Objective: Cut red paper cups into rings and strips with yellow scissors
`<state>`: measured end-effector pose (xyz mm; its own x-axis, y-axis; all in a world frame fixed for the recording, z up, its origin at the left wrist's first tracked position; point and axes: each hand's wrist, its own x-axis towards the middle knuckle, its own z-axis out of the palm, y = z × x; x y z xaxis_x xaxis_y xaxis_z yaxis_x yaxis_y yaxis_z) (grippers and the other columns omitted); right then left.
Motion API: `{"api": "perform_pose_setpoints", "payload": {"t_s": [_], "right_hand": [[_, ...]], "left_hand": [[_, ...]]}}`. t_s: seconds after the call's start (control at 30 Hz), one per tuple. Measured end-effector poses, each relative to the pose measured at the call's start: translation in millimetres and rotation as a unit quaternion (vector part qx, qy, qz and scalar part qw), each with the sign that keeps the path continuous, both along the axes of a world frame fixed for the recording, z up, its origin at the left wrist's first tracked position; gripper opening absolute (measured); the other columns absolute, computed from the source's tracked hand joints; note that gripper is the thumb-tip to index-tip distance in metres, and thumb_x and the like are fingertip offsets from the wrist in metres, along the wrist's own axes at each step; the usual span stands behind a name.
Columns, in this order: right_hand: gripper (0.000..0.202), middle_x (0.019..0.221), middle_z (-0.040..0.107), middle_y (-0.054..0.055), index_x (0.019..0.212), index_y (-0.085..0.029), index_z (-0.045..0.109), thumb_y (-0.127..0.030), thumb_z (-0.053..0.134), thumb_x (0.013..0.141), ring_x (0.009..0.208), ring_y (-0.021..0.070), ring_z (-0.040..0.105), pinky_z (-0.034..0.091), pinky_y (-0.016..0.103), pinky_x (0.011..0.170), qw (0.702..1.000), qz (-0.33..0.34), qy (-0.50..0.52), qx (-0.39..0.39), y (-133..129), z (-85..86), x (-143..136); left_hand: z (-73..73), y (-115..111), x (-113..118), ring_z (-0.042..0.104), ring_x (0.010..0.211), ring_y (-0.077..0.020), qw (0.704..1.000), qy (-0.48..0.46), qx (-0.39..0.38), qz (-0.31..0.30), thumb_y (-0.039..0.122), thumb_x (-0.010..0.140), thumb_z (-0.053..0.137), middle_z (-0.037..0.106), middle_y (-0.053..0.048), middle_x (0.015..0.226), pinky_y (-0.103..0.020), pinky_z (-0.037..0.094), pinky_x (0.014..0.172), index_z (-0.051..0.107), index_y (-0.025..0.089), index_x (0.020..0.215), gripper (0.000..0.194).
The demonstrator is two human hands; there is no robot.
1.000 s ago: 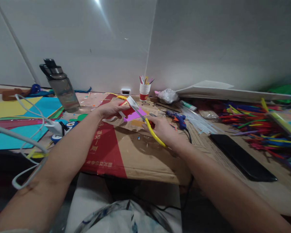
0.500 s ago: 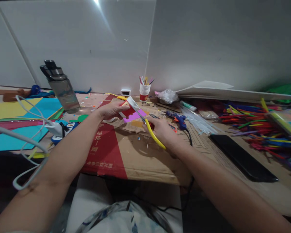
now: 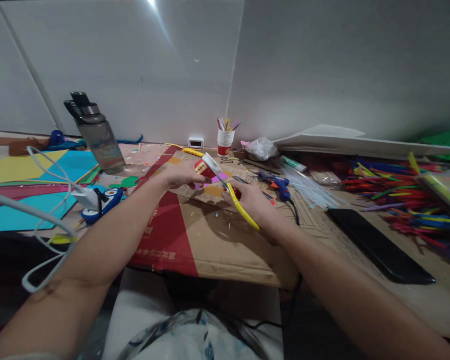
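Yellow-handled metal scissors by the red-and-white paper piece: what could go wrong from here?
The left hand holds the red-and-white paper piece near the yellow-handled metal scissors, so a slip might nick a finger. The black cable of the blue glue gun lies near the right hand, which could snag it.

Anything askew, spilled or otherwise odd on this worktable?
The tall grey translucent bottle appears to lean at the left, perhaps just lens distortion. Tiny blue and white scraps litter the brown-and-red cardboard sheet, and thin multicoloured strips lie in an untidy heap at the right. No liquid looks spilled.
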<state>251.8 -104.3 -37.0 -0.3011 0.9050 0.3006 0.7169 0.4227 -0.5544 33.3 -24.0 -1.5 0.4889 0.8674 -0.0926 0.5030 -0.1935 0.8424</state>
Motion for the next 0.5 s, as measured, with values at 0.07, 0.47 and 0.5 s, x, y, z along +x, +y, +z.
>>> {"api": "perform_pose_setpoints", "payload": {"t_s": [0.07,0.47,0.5], "right_hand": [[0.025,0.081,0.07,0.002,0.097,-0.019,0.069,-0.038,0.055,0.09,0.067,0.0145,0.056,0.037,0.025,0.065,1.0,0.001,0.01,-0.013,-1.0,1.3,0.0],[0.032,0.089,0.071,0.004,0.1,-0.017,0.069,-0.044,0.055,0.089,0.077,0.0172,0.059,0.04,0.026,0.07,0.998,0.029,0.026,-0.052,-1.2,7.4,1.4],[0.033,0.09,0.071,0.004,0.101,-0.017,0.069,-0.044,0.055,0.089,0.077,0.0173,0.059,0.04,0.026,0.071,0.998,0.025,0.03,-0.054,-1.1,7.3,1.6]], "left_hand": [[4.9,-3.0,0.8,0.062,0.07,-0.0126,1.0,0.019,0.008,0.013,0.032,0.067,0.076,0.067,-0.007,0.09,-0.021,0.045,0.054,0.06,0.017,0.104,0.044],[6.4,-0.7,0.7,0.062,0.07,-0.0132,0.998,0.07,0.008,0.0,0.032,0.066,0.072,0.067,-0.006,0.09,-0.021,0.042,0.049,0.06,0.018,0.104,0.042],[7.1,-1.8,2.4,0.061,0.069,-0.0129,0.997,0.074,0.013,0.004,0.032,0.066,0.072,0.067,-0.006,0.089,-0.021,0.042,0.049,0.06,0.018,0.103,0.042]]}}
